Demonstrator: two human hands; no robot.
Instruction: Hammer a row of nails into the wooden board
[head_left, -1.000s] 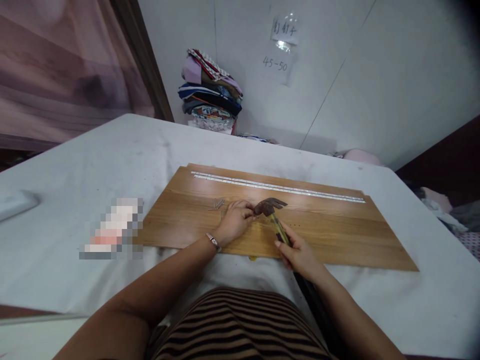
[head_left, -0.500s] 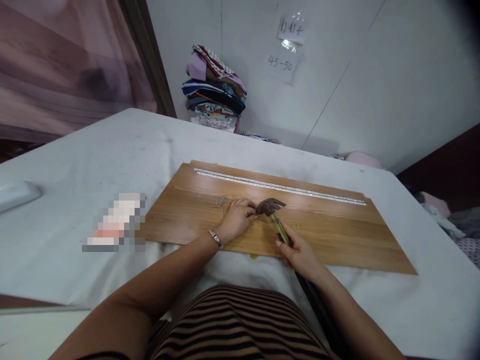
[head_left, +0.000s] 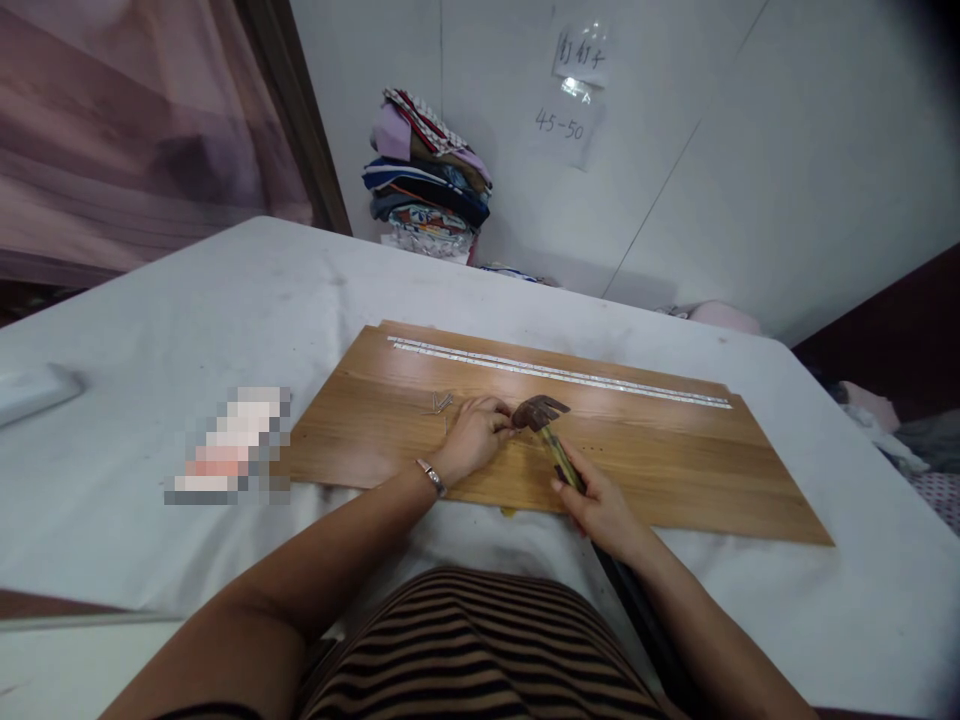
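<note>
A claw hammer [head_left: 564, 462] with a rusty brown head and a yellow-and-black handle is gripped in my right hand [head_left: 604, 510]. Its head is right beside the fingertips of my left hand [head_left: 480, 435], which are pinched together over a wooden board [head_left: 675, 470]. Between them is a nail, mostly hidden by the fingers and the hammer head. Several loose nails [head_left: 442, 402] lie on the board just left of that hand. To the right of the hammer a short row of small dark dots [head_left: 592, 449] marks the wood; I cannot tell whether they are nail heads or holes.
Two pale printed strips [head_left: 562, 374] run along the board's far side. The board lies on a white-covered table [head_left: 225, 300]. A blurred-out object [head_left: 232, 445] is left of the board, and a white object [head_left: 34, 392] sits at the far left. Folded clothes [head_left: 427, 180] are stacked by the wall.
Both hands and the hammer stay practically where they were. The view has shifted only very slightly.
</note>
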